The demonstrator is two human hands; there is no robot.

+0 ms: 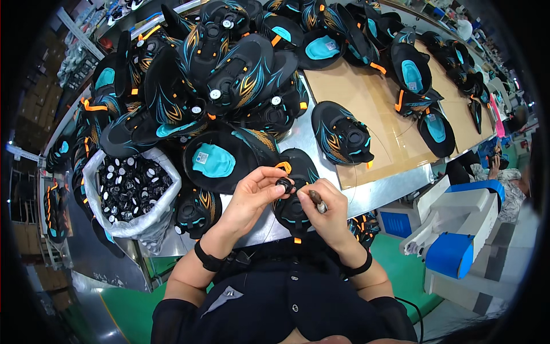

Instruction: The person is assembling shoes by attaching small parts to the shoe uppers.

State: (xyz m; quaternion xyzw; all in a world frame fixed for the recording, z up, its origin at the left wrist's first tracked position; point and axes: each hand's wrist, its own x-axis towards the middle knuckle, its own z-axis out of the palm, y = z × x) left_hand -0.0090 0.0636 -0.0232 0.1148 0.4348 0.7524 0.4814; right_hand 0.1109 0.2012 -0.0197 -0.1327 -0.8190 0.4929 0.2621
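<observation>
Pinched in the fingers of my left hand [256, 190] is a small round black lacing dial [283, 184]. My right hand [327, 213], just beside it, is closed around a slim tool with a brown handle [316, 199]; its working tip is too small to make out. Both hands are over a black shoe upper [293, 214] with an orange tab, lying at the table's near edge and partly covered by them. Another black upper [342, 134] with blue and orange lines lies to the right, a round dial base on it.
Left of my hands stands a white sack [166, 159] full of small black dials. A large heap of shoe uppers [243, 74] covers the far left of the metal table [375, 192]. Cardboard [366, 103] lies on the right. A white machine with blue parts [452, 229] stands near right.
</observation>
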